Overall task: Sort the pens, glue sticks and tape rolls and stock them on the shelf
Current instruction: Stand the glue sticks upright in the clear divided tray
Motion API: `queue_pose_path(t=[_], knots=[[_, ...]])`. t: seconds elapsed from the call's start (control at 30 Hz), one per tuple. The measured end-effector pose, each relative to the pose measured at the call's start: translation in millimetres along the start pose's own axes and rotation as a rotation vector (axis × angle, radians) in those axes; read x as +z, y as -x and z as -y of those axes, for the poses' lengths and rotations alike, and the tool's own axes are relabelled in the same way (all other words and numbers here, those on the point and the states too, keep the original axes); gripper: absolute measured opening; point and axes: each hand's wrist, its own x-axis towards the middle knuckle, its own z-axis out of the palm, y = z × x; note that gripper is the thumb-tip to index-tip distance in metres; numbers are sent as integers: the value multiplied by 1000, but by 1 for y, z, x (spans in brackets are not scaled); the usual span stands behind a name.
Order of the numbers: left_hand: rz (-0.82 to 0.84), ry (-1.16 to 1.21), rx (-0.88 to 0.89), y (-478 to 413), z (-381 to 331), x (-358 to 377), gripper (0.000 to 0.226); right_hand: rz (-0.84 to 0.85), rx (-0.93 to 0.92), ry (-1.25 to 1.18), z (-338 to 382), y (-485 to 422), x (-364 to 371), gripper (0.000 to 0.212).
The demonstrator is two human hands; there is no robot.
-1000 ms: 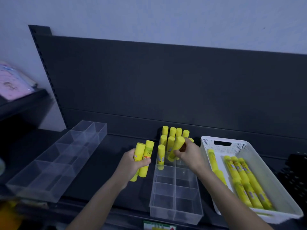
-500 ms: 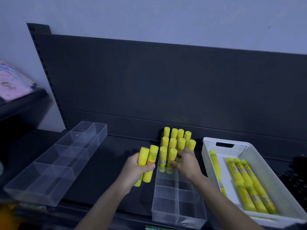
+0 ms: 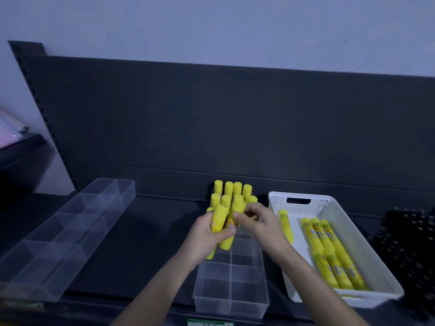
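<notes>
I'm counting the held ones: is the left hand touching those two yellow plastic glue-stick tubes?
Touching. The head view shows the left hand with fingers curled round the two yellow glue sticks.

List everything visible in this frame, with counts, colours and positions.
Shelf: 1, dark grey, under everything, with a back panel.
Centre organizer: 1, transparent, divided, front middle of the shelf.
Standing glue sticks: at least nine, yellow, upright in centre organizer's far compartments.
Left organizer: 1, transparent, divided, shelf left.
White basket: 1, shelf right.
Basket glue sticks: about seven, yellow, lying in white basket.
Black item: 1, far right, too dark to identify.
Pink items: count unclear, neighbouring shelf, left edge.
Green label: 1, shelf's front edge.
Held glue sticks: 2, yellow, in left grip.
Left grip: holds both above centre organizer.
Right grip: fingers curled at one held stick's top; pinch unclear.
</notes>
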Motion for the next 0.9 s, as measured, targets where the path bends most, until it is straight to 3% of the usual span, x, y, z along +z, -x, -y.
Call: queue_pose_path(t=[0.13, 0.2, 0.3, 0.4, 0.47, 0.63, 0.9], knots=[[-24, -150, 36, -3, 4, -2, 16, -84, 218, -311, -7, -4, -22, 16], [-36, -219, 31, -1, 8, -3, 14, -19, 332, -111, -15, -7, -29, 22], [-24, -230, -25, 2, 11, -3, 13, 210, 387, 359, -21, -11, -35, 24], [-14, -189, -96, 3, 15, -7, 12, 358, 301, 688, -19, -18, -34, 28], [-27, -197, -89, 3, 17, -10, 12, 330, 246, 789, -16, -23, -28, 30], [-45, -205, -1, 3, 22, -17, 14, 208, 215, 794, -23, -32, -6, 35], [-68, -213, -22, 2, 35, -28, 33, 138, 154, 656, -40, -32, 6, 19]])
